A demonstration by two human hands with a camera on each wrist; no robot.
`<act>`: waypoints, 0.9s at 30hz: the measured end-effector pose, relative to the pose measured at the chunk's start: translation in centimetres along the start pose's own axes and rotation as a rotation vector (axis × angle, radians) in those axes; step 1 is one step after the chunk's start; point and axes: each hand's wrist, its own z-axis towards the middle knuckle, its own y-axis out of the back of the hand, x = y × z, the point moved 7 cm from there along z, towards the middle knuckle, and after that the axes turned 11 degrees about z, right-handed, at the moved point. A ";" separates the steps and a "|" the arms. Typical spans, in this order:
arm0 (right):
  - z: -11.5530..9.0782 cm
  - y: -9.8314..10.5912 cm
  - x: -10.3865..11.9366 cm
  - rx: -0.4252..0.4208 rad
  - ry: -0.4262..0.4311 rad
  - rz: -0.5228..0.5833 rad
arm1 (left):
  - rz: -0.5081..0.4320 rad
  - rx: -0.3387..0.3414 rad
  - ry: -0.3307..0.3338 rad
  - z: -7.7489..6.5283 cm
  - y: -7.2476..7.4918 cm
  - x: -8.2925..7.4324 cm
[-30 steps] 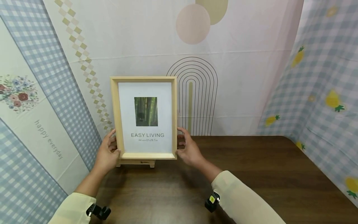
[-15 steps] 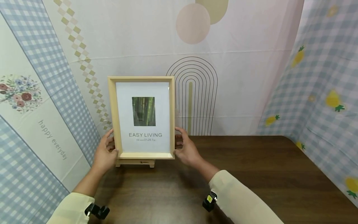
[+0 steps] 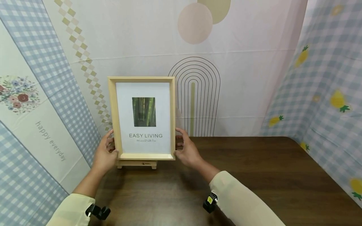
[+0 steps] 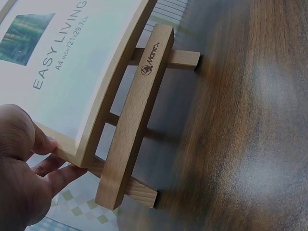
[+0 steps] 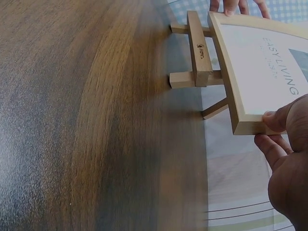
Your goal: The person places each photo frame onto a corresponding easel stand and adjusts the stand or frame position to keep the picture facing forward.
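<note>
A light wooden picture frame, with a white insert showing a bamboo picture and "EASY LIVING", is upright in the head view. My left hand grips its lower left side and my right hand its lower right side, thumbs in front and fingers behind. Below and behind it stands a small wooden easel, mostly hidden in the head view. In the left wrist view a gap shows between the frame's bottom edge and the easel's ledge. The frame reaches farther right than the ledge.
The easel stands on a dark wood-grain table near its back edge. A white printed cloth hangs behind, with blue checked cloths at the left and right. Each sleeve carries a black wrist camera.
Both hands have shifted the picture frame slightly to the left, mostly in the first half second. The easel has stayed in place.
</note>
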 end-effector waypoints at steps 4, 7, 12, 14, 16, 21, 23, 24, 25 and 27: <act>0.1 -0.2 0.1 0.002 0.009 0.007 | 0.007 0.001 0.008 0.0 0.1 0.3; 0.1 -0.3 0.1 0.001 0.012 -0.002 | 0.017 -0.006 0.006 0.1 0.1 0.5; 0.2 -0.6 0.0 0.007 0.023 -0.041 | 0.044 -0.016 0.000 0.1 0.4 0.7; 0.2 -0.5 0.0 0.013 0.032 -0.046 | 0.054 -0.022 0.003 0.0 0.3 0.7; 0.2 -0.5 0.0 0.018 0.041 -0.044 | 0.054 -0.027 0.008 -0.1 0.3 0.7; 0.4 -0.4 -0.1 0.025 0.055 -0.044 | 0.050 -0.034 0.005 -0.2 0.2 0.5; 0.4 -0.4 -0.2 0.026 0.060 -0.042 | 0.047 -0.037 0.001 -0.2 0.2 0.4; 0.5 -0.4 -0.2 0.028 0.063 -0.038 | 0.048 -0.040 -0.001 -0.2 0.2 0.4; 0.5 -0.4 -0.3 0.030 0.065 -0.038 | 0.041 -0.042 -0.002 -0.3 0.2 0.3; 0.6 -0.4 -0.4 0.034 0.068 -0.038 | 0.030 -0.046 -0.004 -0.3 0.1 0.2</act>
